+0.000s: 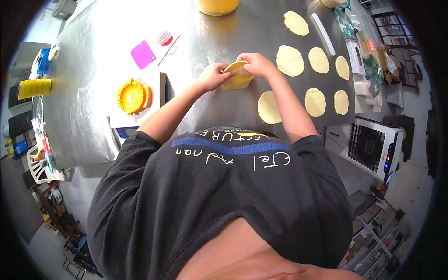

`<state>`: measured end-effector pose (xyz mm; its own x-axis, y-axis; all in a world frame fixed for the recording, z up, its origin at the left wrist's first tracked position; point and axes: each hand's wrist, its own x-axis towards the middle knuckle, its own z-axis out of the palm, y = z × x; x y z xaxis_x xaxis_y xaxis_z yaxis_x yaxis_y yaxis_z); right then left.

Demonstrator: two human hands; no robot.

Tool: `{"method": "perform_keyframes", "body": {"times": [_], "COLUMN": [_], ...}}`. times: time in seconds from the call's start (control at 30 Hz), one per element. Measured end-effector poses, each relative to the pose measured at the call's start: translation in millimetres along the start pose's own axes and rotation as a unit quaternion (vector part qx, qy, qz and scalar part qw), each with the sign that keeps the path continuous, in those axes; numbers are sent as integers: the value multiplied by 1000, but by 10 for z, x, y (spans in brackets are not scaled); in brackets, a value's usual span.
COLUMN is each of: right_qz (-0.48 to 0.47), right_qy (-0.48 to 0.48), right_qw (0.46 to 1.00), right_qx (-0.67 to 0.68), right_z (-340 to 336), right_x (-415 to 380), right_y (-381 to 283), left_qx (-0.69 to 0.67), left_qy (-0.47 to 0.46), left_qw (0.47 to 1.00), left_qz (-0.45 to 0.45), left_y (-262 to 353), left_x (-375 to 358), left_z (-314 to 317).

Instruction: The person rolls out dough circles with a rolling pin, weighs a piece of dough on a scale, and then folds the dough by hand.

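Between my hands hangs a thin, pale yellow dough disc [239, 80], lifted off the metal table and pinched along its upper edge. My left hand [214, 76] grips its left side with closed fingers. My right hand [255, 65] holds its upper right edge. More flat dough discs [290, 60] lie spread to the right; one dough disc [269, 108] is partly hidden under my right forearm. Left of my hands, an orange dumpling mould [131, 97] rests on a white kitchen scale [122, 120].
A purple scraper [143, 54], a pink round item [164, 38] and a thin stick [169, 50] lie at the upper left. A yellow container [218, 6] stands at the far edge. A white bar-shaped tool [323, 34] lies among the discs. Boxes and bags [371, 65] line the right.
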<state>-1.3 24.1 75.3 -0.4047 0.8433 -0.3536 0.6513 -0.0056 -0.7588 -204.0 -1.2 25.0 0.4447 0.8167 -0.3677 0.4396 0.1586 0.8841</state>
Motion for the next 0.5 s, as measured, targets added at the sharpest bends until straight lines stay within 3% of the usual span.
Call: {"method": "perform_keyframes", "body": {"times": [0.1, 0.3, 0.37, 0.43, 0.5], "right_qz": [6, 43, 43, -36, -184], "right_qy": [10, 25, 59, 75, 95], "right_qw": [1000, 998, 994, 989, 967], "right_qx": [-27, -50, -78, -121, -150], "right_z": [-51, -213, -213, -68, 162], "right_x": [-127, -412, -454, -457, -459], "right_y": [-125, -613, -809, -871, -906], "left_qx": [-9, -166, -338, -577, -731], "left_qy": [5, 13, 220, 137, -57], "left_qw": [1000, 986, 915, 802, 680], "left_qz": [14, 18, 13, -64, -30], "left_y": [3, 229, 354, 318, 224], "left_x": [-23, -317, -506, -646, -817], "left_z": [23, 18, 83, 19, -81]}}
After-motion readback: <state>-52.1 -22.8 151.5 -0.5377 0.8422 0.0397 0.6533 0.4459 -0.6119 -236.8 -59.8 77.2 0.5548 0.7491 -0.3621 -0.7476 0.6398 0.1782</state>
